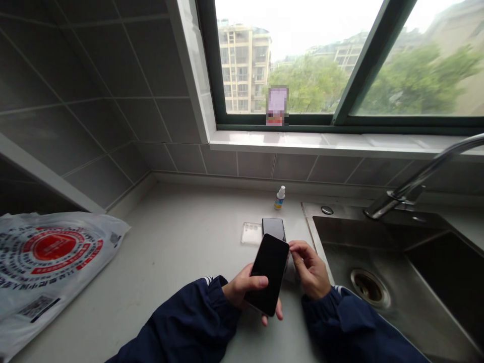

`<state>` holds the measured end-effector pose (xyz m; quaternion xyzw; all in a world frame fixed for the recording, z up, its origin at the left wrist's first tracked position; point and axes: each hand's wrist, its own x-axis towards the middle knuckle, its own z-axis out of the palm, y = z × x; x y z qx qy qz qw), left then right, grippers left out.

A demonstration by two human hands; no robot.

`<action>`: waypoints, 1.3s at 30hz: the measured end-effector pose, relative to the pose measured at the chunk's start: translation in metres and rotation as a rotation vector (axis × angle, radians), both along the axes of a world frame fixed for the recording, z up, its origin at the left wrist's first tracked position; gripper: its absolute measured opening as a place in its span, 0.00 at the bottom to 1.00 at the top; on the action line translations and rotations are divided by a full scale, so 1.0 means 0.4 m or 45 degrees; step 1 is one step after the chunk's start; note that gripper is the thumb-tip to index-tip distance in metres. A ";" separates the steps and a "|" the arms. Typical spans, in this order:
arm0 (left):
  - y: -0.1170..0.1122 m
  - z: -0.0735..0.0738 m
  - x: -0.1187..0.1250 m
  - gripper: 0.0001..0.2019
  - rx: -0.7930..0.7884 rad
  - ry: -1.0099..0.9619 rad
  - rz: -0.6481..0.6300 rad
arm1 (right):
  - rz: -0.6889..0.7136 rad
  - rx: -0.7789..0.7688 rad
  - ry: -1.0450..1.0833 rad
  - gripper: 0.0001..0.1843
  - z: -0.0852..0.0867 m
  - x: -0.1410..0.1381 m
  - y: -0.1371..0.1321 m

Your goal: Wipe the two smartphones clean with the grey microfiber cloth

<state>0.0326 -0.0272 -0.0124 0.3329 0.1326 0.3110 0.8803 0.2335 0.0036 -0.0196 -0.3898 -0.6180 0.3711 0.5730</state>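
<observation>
Left hand (244, 287) cradles a smartphone (267, 275), right hand (310, 269) touching its edge

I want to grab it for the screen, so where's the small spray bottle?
In the head view, the spray bottle stands on the counter near the back wall, just beyond the phone lying flat and left of the sink.

Your left hand (245, 290) partly hides the phone (266, 272); at the window (302, 30), a blurred object (277, 103) stays unreadable.

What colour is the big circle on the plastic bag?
The circle is red, best seen in the head view.
</observation>
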 end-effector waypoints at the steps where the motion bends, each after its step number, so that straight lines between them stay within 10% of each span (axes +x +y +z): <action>1: 0.000 -0.002 0.000 0.28 -0.003 0.002 -0.001 | -0.001 0.001 0.004 0.06 -0.001 0.000 0.001; 39: -0.004 -0.006 0.008 0.26 -0.031 -0.075 -0.098 | 0.080 -0.301 0.290 0.11 -0.019 0.017 0.020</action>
